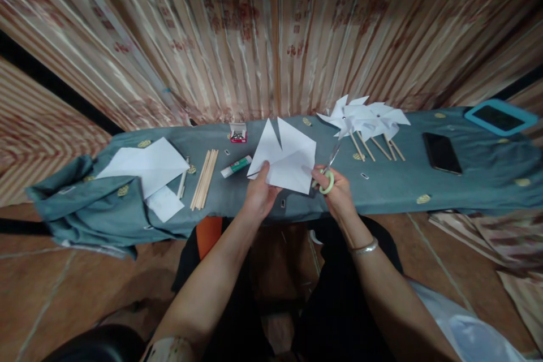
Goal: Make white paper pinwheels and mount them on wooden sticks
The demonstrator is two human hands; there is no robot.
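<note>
A square of white paper (pixel 292 161) is held up over the cloth-covered table, with a slit cut in from its far edge and another near its left corner. My left hand (pixel 262 195) pinches its near left side, thumb on top. Around the green-handled scissors (pixel 326 180) my right hand (pixel 337 189) is closed, with the fingertips against the paper's right edge. The blades point away from me, beside the sheet. A glue stick (pixel 236 166) lies left of the paper, and a small red box (pixel 238 133) of metal pins or clips stands open behind it.
Several white paper pinwheels (pixel 365 119) on wooden sticks lie at the back right. Beyond them are a black phone (pixel 442 153) and a blue-framed tablet (pixel 500 117). Bare wooden sticks (pixel 204 180), a pen (pixel 182 181) and more white paper (pixel 146 164) lie left. A striped curtain (pixel 263 39) hangs behind.
</note>
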